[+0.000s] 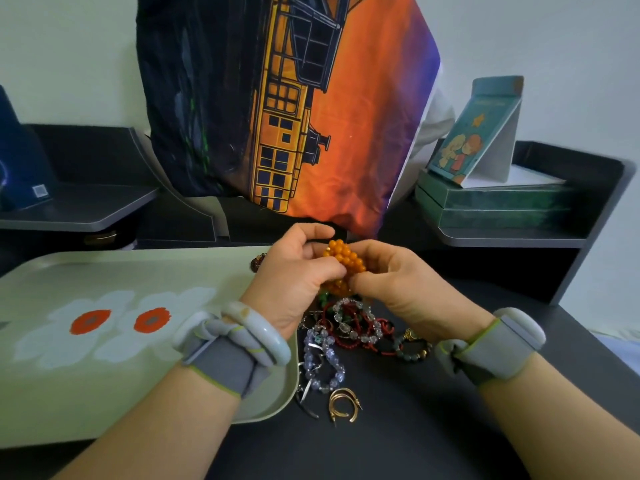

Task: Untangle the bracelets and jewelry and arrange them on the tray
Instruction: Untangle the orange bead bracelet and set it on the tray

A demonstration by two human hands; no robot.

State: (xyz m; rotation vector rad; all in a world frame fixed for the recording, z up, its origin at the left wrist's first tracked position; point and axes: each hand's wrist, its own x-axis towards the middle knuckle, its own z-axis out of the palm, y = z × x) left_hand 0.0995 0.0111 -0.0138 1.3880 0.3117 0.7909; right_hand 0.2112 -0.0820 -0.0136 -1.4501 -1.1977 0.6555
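An orange beaded bracelet, coiled in several loops, is held up between both hands above the pile. My left hand grips its left side and my right hand pinches its lower right. Below them a tangle of red, clear and dark beaded bracelets lies on the black desk. Lilac crystal beads trail toward me, with gold hoop earrings at the near end. The pale green tray with white flowers sits to the left. A dark red bracelet peeks out at its far right edge.
A printed orange and dark cushion leans behind the hands. Green boxes with a standing card fill the right shelf. A grey shelf stands at the far left. The desk's right edge runs diagonally.
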